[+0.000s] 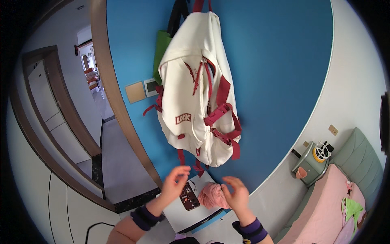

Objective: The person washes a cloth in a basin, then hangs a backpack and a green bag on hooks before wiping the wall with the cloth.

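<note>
A white backpack (186, 94) with dark red straps and zips hangs in front of me against a blue wall. A red side-release buckle (217, 114) sits on its right side, and one zip gapes near the top. My left hand (176, 184) is raised below the bag with its fingers apart, partly covering a dark patterned phone case or phone (189, 196). To the right, my right hand (237, 193) is also up with fingers spread, holding nothing. Crumpled pink cloth (213, 195) lies just left of it; whether the thumb touches it I cannot tell.
A small white-topped cabinet (178, 218) stands under the bag. Behind the bag hangs a green bag (161, 55), beside a wall switch (135, 92) and thermostat (151, 87). A doorway frame (122, 100) rises left. At right are a bed (320, 210) and a green nightstand (310, 166).
</note>
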Available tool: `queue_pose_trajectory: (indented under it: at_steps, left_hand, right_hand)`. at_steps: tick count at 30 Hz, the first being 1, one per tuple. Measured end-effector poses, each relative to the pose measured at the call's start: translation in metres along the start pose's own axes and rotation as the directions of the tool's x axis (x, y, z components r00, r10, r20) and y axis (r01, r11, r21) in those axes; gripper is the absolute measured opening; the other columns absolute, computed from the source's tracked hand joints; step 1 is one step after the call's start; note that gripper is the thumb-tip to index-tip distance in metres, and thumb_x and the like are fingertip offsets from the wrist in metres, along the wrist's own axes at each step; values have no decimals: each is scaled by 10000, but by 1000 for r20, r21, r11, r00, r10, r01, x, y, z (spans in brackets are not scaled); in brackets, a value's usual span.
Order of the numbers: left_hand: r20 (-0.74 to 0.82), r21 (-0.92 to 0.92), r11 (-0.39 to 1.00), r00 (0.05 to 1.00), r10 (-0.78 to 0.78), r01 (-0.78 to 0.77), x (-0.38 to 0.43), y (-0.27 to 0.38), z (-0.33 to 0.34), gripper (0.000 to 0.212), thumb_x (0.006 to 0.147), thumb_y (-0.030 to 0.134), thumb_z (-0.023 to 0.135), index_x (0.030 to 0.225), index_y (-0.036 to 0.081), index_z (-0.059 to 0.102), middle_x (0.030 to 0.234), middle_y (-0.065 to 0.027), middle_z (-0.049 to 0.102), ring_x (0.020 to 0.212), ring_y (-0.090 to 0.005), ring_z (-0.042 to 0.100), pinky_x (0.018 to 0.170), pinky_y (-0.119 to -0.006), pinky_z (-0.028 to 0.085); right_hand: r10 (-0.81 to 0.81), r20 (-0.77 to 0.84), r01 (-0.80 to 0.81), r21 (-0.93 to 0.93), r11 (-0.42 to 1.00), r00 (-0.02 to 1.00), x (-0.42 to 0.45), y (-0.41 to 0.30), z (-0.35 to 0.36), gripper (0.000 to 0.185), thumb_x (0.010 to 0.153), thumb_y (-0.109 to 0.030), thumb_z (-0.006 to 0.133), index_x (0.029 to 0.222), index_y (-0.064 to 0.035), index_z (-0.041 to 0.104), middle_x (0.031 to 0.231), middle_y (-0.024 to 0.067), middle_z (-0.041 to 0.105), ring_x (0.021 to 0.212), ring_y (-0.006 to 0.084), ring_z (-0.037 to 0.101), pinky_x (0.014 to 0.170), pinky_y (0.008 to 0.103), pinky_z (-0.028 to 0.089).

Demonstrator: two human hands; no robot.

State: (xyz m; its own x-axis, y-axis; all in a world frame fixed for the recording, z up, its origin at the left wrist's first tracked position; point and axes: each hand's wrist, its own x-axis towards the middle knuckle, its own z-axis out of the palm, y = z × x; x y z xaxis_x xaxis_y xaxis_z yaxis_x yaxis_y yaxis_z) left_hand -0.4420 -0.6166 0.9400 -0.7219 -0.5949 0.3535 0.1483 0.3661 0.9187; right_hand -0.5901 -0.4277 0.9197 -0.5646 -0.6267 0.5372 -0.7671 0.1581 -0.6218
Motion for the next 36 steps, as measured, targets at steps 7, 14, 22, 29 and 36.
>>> queue_pose_trajectory:
  at_steps: [7, 14, 22, 29, 36]
  left_hand:
    - [-272, 205, 896, 857, 438, -393, 112, 86, -84, 342, 848, 24, 528, 1184, 42, 466, 1192, -66, 491, 1016, -156, 482, 803, -270, 413]
    - [-240, 190, 845, 811, 534, -500, 199, 108, -98, 579, 821, 171, 628, 1327, 67, 366, 1237, -100, 482, 926, -165, 521, 674, -271, 460]
    - [-88, 299, 782, 800, 594, -548, 231, 125, -103, 428, 816, 209, 618, 1170, 2, 497, 927, -120, 522, 719, -209, 539, 647, -314, 443]
    - [-151, 224, 777, 767, 624, -588, 260, 157, -116, 301, 829, 169, 582, 1066, -10, 532, 936, -158, 530, 825, -303, 547, 730, -354, 437]
    - [-124, -55, 807, 806, 579, -588, 252, 191, -138, 280, 857, 148, 553, 1083, -17, 530, 929, -111, 536, 844, -224, 538, 749, -318, 429]
  right_hand:
    - [-117, -438, 145, 32, 989, 891, 85, -84, -34, 435, 723, -27, 661, 1133, -62, 522, 1104, 117, 535, 712, 156, 590, 580, 260, 468]
    - [-148, -531, 39, -211, 977, 834, 133, -108, -40, 549, 732, -110, 678, 1229, -65, 448, 1025, 99, 569, 659, 157, 582, 582, 278, 474]
    - [-117, -501, -21, -263, 965, 857, 153, -125, -34, 307, 788, -44, 572, 1093, -67, 547, 931, 99, 559, 747, 214, 581, 636, 305, 465]
    - [-265, -610, 120, -268, 956, 746, 168, -144, -56, 262, 809, -47, 533, 1068, -92, 547, 914, 103, 546, 717, 258, 584, 641, 339, 465]
    - [-334, -632, 245, -227, 943, 700, 161, -183, -68, 248, 832, -34, 521, 1076, -74, 534, 920, 103, 521, 736, 205, 549, 646, 284, 455]
